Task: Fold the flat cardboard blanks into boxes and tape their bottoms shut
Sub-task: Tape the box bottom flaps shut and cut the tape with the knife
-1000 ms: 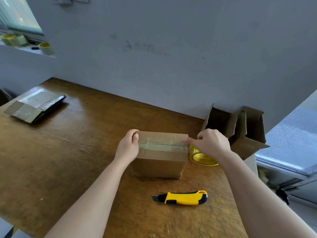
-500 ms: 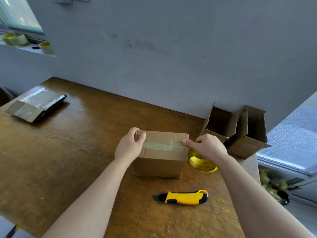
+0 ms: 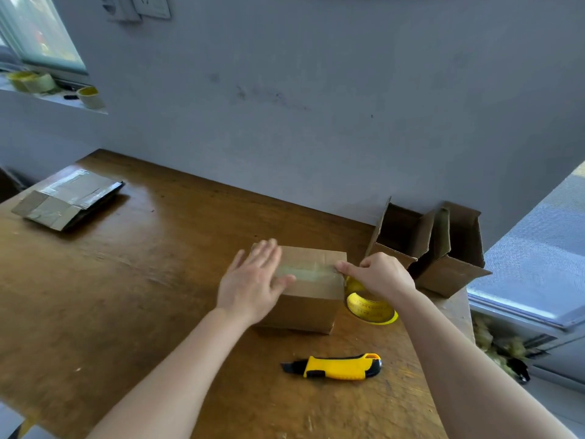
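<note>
A: Smoothing now. The left hand (image 3: 253,285) is flat, fingers straight and spread, palm on the tape strip (image 3: 311,274) across the top of the box (image 3: 304,308). Half a second ago it cupped the box's left edge with the thumb on the tape end.

B: So that end is stuck?

A: That's my read. The hand is blurred, so it's probably sweeping along the strip to press it down. The box sits centre frame on the tabletop (image 3: 126,296), with what I take for its bottom facing up.

B: Right hand?

A: The right hand (image 3: 380,275) is at the box's top right edge, fingers curled round the tape roll (image 3: 370,308), forefinger tip on the strip where it meets the edge. It's in the same spot as in both earlier frames. The roll hangs just beside the box's right side. Can't tell if it touches the tabletop.

B: Is the strip cut?

A: Looks uncut. The utility knife (image 3: 335,366) lies untouched at lower centre, same as earlier.

B: Progress?

A: Two opened-up boxes (image 3: 449,274) sit at the right against the wall (image 3: 316,106). The flat blanks (image 3: 68,198) are stacked at upper left, well apart. This box likely still needs its strip cut from the roll.

B: Other differences?

A: The view is tilted up a bit, so more wall shows. Nothing else on the tabletop has moved.
</note>
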Demonstrator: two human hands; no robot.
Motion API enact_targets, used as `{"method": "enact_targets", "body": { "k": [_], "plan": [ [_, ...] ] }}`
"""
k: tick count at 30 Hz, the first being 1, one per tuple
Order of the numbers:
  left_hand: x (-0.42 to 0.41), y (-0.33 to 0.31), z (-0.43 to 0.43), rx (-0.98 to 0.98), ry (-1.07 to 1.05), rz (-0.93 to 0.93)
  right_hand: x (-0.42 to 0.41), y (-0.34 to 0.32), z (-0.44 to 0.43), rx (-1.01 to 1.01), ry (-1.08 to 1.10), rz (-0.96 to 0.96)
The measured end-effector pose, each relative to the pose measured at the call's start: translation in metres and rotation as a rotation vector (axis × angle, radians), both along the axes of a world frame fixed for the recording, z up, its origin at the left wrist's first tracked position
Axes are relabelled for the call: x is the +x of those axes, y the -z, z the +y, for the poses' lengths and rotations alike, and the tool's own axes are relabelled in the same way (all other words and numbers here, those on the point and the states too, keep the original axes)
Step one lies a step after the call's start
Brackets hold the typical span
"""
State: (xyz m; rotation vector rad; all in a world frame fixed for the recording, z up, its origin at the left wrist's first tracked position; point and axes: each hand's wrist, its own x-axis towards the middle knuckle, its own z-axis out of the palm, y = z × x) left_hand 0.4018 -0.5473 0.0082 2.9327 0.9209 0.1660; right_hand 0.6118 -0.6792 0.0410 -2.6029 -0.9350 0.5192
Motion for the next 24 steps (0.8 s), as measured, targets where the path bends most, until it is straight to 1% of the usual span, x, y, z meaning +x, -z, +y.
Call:
{"method": "enact_targets", "body": {
  "k": [2,4,6,7,9,11,13,15,16,20,22,24],
  "plan": [
    [-0.011,-0.002,0.012,-0.015,-0.137,0.098,-0.004,0.001,0.002,0.02,-0.003,0.026],
    [-0.005,-0.009,0.011,0.014,-0.212,0.159,-0.009,0.002,0.004,0.019,-0.001,0.005],
    [0.012,-0.015,-0.006,0.052,-0.213,0.136,-0.014,0.002,0.003,0.01,0.017,-0.021],
    [0.021,-0.015,-0.018,0.04,-0.192,0.102,-0.016,0.001,0.002,0.004,0.028,-0.032],
    [0.029,-0.014,-0.039,-0.021,-0.163,0.057,-0.021,0.002,0.001,-0.005,0.047,-0.048],
    [0.029,-0.015,-0.036,-0.08,-0.132,0.051,-0.029,0.003,0.001,0.009,0.054,-0.013],
    [0.023,-0.016,-0.012,-0.133,-0.051,0.064,-0.039,0.003,0.002,0.037,0.018,0.105],
    [0.015,-0.023,0.015,-0.208,0.012,0.088,-0.053,0.003,0.006,0.073,-0.026,0.29],
    [0.012,-0.025,0.025,-0.225,0.005,0.08,-0.062,0.004,0.009,0.104,-0.031,0.392],
    [0.007,-0.021,0.027,-0.2,-0.077,-0.068,-0.092,0.011,0.01,0.311,-0.023,0.786],
    [0.007,-0.015,0.025,-0.216,-0.062,-0.05,-0.099,0.017,0.008,0.392,-0.028,0.969],
    [0.004,-0.01,0.028,-0.222,-0.045,-0.009,-0.107,0.022,0.006,0.434,-0.036,1.021]
  ]
}}
